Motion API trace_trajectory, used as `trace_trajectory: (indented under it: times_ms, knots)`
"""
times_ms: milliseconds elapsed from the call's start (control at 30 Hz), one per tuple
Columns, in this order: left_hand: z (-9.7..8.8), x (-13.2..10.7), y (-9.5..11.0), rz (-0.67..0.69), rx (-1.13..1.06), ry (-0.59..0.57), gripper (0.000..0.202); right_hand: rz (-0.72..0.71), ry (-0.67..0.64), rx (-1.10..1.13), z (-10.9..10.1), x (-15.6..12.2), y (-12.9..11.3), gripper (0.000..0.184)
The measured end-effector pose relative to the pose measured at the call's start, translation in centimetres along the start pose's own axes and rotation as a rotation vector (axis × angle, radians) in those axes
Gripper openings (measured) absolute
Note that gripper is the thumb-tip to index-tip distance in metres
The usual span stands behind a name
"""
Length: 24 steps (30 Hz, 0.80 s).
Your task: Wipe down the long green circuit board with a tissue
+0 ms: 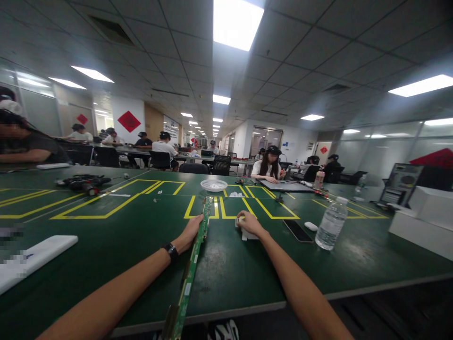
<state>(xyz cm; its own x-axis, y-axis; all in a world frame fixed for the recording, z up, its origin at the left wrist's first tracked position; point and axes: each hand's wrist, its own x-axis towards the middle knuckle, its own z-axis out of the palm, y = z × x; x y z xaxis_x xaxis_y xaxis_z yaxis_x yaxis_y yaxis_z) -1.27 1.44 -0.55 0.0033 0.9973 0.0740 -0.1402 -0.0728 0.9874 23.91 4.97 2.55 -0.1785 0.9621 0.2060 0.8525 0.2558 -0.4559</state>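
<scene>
A long, narrow green circuit board [194, 264] is gripped by my left hand [188, 233], its fingers wrapped around the board's edge. The board stretches from the middle of the table toward me, and its near end passes over the table's front edge. My right hand [249, 223] is closed on a small white object [250, 235] at the tabletop, to the right of the board. My fingers cover much of this object, so its kind is unclear. Beyond the board's far end lies a clear round plastic dish [213, 185].
Right of my right hand are a black phone [297, 230], a white case [311, 226] and a water bottle [331, 224]. White boxes [423, 231] stand farther right. Electric tools [85, 183] and a white slab [35, 262] lie left. A person [269, 165] sits across the green table [141, 245].
</scene>
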Motion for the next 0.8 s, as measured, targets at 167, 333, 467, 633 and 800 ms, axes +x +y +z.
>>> trace_trajectory:
  times_ms: [167,333,467,633,800]
  knots:
    - [0.9,-0.7,0.5,-0.014,-0.072,-0.074,0.033,-0.126,-0.227,0.564,2.3,-0.6,-3.9,0.026]
    - [1.6,-1.4,0.8,-0.027,-0.077,-0.161,0.030,-0.122,-0.344,0.870,3.3,-1.4,-5.9,0.025]
    - [1.9,-1.8,1.0,-0.042,-0.076,-0.166,0.029,-0.044,-0.360,0.923,3.5,-1.3,-5.6,0.023]
    - [2.0,-1.8,1.1,-0.033,-0.083,-0.157,0.026,-0.036,-0.358,0.898,3.9,-0.9,-5.1,0.021]
    - [1.7,-1.3,0.4,-0.003,-0.077,-0.180,0.030,-0.055,-0.371,0.905,3.8,-1.2,-5.3,0.023]
